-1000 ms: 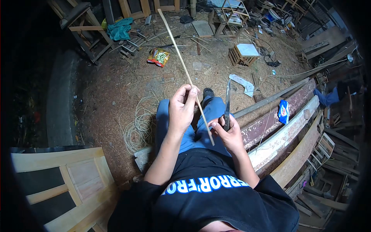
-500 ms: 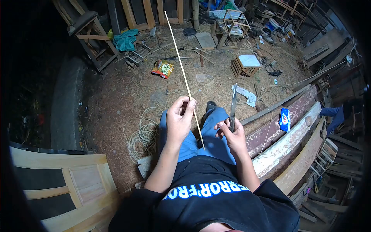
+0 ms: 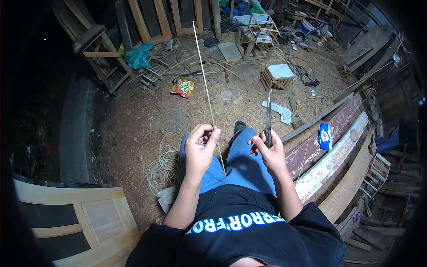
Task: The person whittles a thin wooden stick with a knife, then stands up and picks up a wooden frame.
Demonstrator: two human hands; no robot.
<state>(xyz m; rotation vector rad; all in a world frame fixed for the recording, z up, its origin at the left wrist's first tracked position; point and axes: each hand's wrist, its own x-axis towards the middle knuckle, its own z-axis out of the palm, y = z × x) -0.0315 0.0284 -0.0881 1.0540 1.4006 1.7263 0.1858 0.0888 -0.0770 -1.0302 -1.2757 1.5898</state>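
Observation:
My left hand [image 3: 201, 149] pinches a long, thin stick [image 3: 203, 71] between thumb and fingers. The stick stands nearly upright, leaning a little left, its lower end over my lap between the thighs. In my right hand [image 3: 269, 152] is a knife [image 3: 268, 116], gripped by its dark handle with the blade pointing up and away from me. Blade and stick are apart. Both hands are above my blue trousers [image 3: 249, 162].
A coil of thin strips [image 3: 162, 162] lies left of my legs. A snack packet [image 3: 182, 87] and a slatted crate [image 3: 276, 76] are ahead. Long boards [image 3: 331, 171], with a blue packet [image 3: 325, 136] on them, run along my right. A wooden panel [image 3: 80, 218] is at lower left.
My left hand and the stick sit slightly lower and further left in view, and the stick is a little more upright. The knife stays in my right hand. The whole view has shifted slightly.

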